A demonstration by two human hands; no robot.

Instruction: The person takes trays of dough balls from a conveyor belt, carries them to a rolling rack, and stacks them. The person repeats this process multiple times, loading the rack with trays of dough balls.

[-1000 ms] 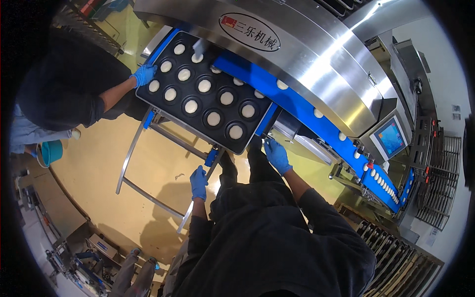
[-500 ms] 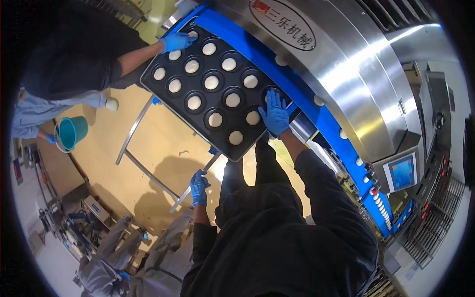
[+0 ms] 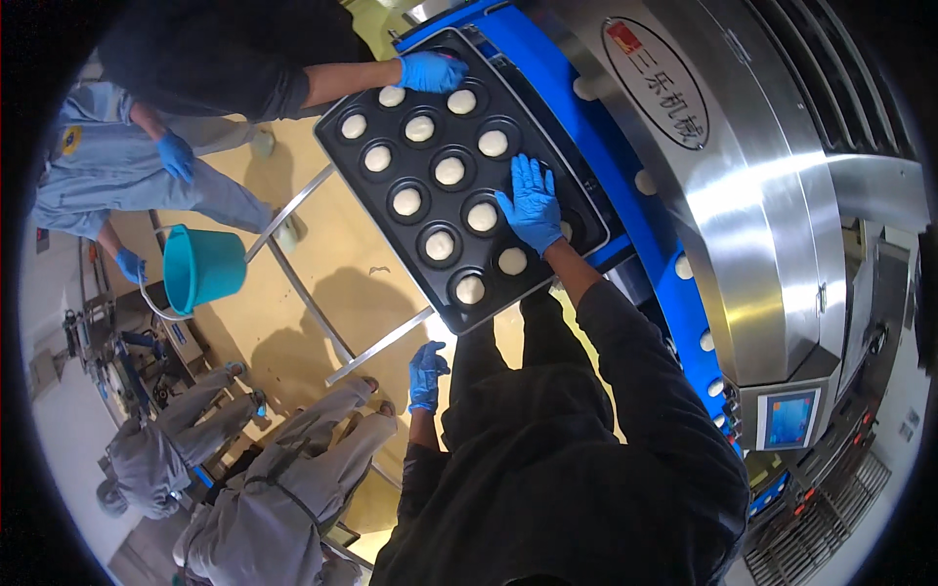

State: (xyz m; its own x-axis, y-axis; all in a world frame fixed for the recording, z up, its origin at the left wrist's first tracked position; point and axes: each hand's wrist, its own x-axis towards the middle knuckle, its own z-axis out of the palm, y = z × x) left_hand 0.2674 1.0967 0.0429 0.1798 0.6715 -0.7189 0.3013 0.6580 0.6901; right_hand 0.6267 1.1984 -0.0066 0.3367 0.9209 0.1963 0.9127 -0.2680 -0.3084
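A dark baking tray [image 3: 367, 227] with rows of round wells lies ahead of me. White dough balls [image 3: 449, 171] sit in the wells that show. My right hand [image 3: 534, 207], in a blue glove, is laid palm down over the tray's right part, fingers stretched. It hides whatever is under the palm; another dough piece peeks out beside the wrist. My left hand [image 3: 428, 378], gloved too, hangs below the tray's near corner, apart from it. Its fingers are loosely bent and I see nothing in them.
A co-worker's gloved hand [image 3: 433, 71] is over the tray's far end. Along the tray's right side runs a blue conveyor belt [image 3: 625, 161] carrying dough, beneath a steel machine [image 3: 752, 244] with a screen [image 3: 788, 420]. Another person holds a teal bucket [image 3: 210, 266]. Metal frame bars [image 3: 381, 347] stand below the tray.
My right hand has shifted from the well near the tray's right corner to one farther along, uncovering dough behind it. The view has turned. The person with the bucket shows more fully.
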